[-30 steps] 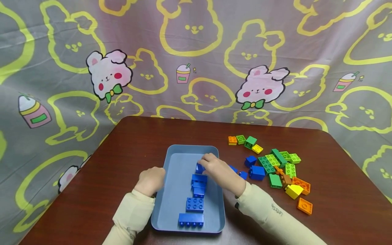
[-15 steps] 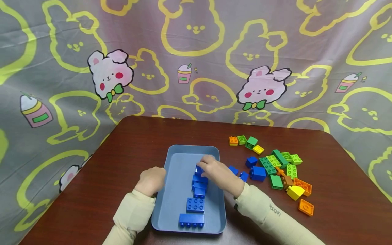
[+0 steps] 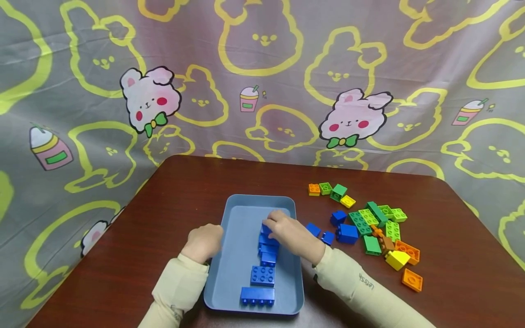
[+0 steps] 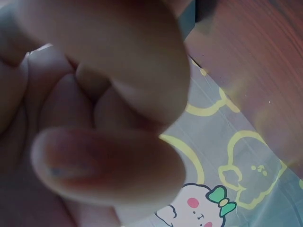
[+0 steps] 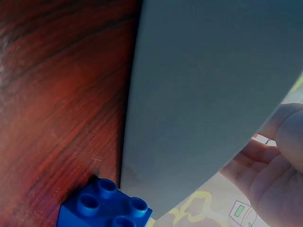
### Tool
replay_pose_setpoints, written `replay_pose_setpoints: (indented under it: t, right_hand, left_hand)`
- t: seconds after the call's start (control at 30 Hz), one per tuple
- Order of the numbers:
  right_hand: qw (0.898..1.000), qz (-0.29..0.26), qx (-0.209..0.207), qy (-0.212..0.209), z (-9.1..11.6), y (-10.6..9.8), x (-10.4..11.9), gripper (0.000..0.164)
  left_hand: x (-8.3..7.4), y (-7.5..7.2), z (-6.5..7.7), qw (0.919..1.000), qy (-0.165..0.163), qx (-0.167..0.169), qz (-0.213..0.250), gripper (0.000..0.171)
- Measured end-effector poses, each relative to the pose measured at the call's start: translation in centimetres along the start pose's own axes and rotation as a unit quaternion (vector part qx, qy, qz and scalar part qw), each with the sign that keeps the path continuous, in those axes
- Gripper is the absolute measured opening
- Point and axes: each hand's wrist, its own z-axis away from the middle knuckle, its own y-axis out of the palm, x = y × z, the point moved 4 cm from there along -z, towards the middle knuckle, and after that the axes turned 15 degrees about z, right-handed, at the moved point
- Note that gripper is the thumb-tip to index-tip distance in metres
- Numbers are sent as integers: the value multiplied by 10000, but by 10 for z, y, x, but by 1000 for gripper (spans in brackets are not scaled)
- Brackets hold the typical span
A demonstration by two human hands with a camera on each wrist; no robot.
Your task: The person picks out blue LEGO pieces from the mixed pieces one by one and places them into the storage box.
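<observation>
In the head view we see a grey curtain [image 3: 283,82] with yellow outlines and pink-cheeked rabbits across the whole back; the two wrist views give us only parts of it. Before it stands a dark red-brown table [image 3: 184,196], its streaked grain clearest to us in the right wrist view. On the table lies a grey-blue tray [image 3: 234,255]: from the head we look down into it, the right wrist view shows us the outside of its wall, and the left wrist view little more than a piece at the top.

The left hand [image 3: 203,242] is at the tray's left side, a fist from above; only the left wrist view shows us its underside, thumb and fingers curled inward. Whether it touches the rim we cannot tell. The right hand [image 3: 293,234] reaches over the right wall, pinching the far blue brick [image 3: 265,228] inside the tray; in the right wrist view the wall hides those fingertips from us.

Nearer to us, more blue bricks [image 3: 262,275] line the tray's right half. Outside, to the right, we find loose blue bricks [image 3: 347,233], then scattered green bricks [image 3: 372,245], orange bricks [image 3: 412,280] and yellow bricks [image 3: 396,260]
</observation>
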Motion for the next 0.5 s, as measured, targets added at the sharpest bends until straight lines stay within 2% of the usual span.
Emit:
replay_pose_setpoints:
  t: [0.27, 0.5]
  right_hand:
    - [9999, 73, 56, -63, 1, 5, 0, 34]
    - [9998, 52, 156, -118, 1, 7, 0, 32]
  left_hand:
    - [6, 5, -6, 10000, 22, -57, -6, 39]
    - [0, 0, -1, 10000, 4, -35, 50, 39]
